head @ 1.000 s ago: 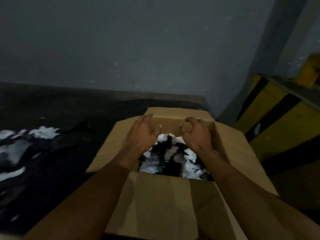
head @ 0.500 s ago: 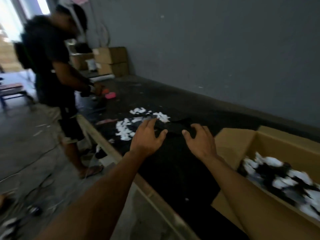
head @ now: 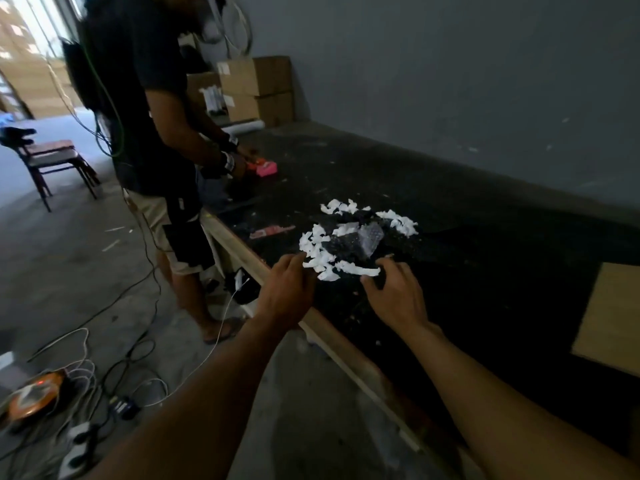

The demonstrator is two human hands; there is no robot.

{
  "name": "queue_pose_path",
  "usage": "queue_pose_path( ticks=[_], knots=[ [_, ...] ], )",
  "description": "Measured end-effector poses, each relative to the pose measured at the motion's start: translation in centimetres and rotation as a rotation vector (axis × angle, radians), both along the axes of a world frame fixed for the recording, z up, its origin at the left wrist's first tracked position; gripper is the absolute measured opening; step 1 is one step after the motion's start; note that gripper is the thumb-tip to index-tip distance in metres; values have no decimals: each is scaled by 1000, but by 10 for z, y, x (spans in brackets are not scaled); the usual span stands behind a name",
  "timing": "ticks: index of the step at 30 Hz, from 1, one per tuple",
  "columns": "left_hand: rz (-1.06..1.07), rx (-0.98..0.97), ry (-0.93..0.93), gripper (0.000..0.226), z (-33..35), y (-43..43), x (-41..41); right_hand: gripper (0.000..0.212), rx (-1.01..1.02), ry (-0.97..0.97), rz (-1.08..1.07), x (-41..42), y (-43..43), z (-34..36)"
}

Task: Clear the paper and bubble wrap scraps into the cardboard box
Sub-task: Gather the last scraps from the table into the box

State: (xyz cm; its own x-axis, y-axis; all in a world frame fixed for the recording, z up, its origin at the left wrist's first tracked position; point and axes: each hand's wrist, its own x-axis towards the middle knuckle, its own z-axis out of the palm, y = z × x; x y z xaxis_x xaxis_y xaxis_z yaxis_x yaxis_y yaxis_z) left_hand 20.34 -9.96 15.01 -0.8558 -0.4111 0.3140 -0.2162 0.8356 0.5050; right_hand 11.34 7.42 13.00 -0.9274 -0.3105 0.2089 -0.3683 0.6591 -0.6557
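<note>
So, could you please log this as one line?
left hand open at paper scraps | right hand open | bubble wrap on table

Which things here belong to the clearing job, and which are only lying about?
For the job: paper scraps, bubble wrap, cardboard box, left hand, right hand.
Just lying about: pink object, stacked boxes, chair, orange device.

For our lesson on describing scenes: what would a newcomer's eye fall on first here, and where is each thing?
The bright white paper scraps stand out, heaped round a piece of bubble wrap on the dark table. Just nearer, the left hand and right hand reach for the heap, holding nothing. At upper left another person stands at the table's edge.
</note>
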Motion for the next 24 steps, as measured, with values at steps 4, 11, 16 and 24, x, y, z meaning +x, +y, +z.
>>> queue_pose_path(
  ticks=[4, 11, 16, 24],
  knots=[
    [-60, 42, -61, 49, -29, -39, -27, 46, 69, -31, -51, -13, -38, -29],
    [-152, 96, -217, 64, -83, -92, -97, 49, 138, -50, -67, -80, -90, -74],
    [-115, 118, -210, 64, -105, -136, -158, 69, 237, 8, -65, -134, -147, -106],
    [-299, -110, -286, 60, -134, -189, -251, 104, 404, -58, -49, -191, -195, -151]
  ],
)
